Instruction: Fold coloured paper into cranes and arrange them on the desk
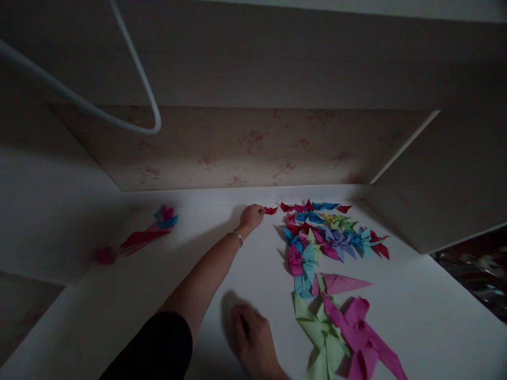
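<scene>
My left hand (pixel 252 217), with a silver bracelet at the wrist, reaches to the back of the white surface. Its fingers are pinched on the end of a small red origami piece (pixel 271 210), folded like a little boat. My right hand (pixel 255 338) rests nearer to me as a loose fist, and I see nothing in it. To the right lies a cluster of small folded paper pieces (pixel 336 237) in red, blue, yellow and purple. Closer in are a large pale green origami piece (pixel 324 335) and a large magenta one (pixel 362 338).
More folded paper (pixel 148 235) lies at the left, beside a small pink piece (pixel 105 256). A flowered wall panel (pixel 253 153) stands behind, with side panels left and right. A white cable (pixel 138 68) hangs at upper left, below a dark overhang (pixel 277 63).
</scene>
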A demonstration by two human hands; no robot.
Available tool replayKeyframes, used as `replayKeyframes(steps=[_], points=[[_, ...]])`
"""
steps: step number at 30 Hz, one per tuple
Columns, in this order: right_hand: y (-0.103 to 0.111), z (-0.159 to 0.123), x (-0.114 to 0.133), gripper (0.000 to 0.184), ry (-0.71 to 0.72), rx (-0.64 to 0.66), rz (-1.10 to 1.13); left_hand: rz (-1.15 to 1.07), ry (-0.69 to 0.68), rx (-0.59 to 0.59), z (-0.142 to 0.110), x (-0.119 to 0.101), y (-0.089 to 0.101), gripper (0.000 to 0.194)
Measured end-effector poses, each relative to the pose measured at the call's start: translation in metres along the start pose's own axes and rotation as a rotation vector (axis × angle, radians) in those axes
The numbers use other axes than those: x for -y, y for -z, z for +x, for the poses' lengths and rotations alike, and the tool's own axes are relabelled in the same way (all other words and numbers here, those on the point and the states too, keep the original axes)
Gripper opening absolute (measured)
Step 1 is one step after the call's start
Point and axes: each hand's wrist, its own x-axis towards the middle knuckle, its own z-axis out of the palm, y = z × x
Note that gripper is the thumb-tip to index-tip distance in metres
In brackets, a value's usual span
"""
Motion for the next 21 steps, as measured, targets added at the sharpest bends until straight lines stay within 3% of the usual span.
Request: replayKeyframes(steps=[8,21], points=[[-0.008,0.001,-0.011,0.025,0.035,-0.024,-0.044,0.11,0.02,0.048,0.032,-0.013,-0.029,0.027],[-0.011,0.004,-0.015,0.02,0.071,0.008,-0.174,0.073,0.001,0.103,0.047,-0.03,-0.051,0.028]])
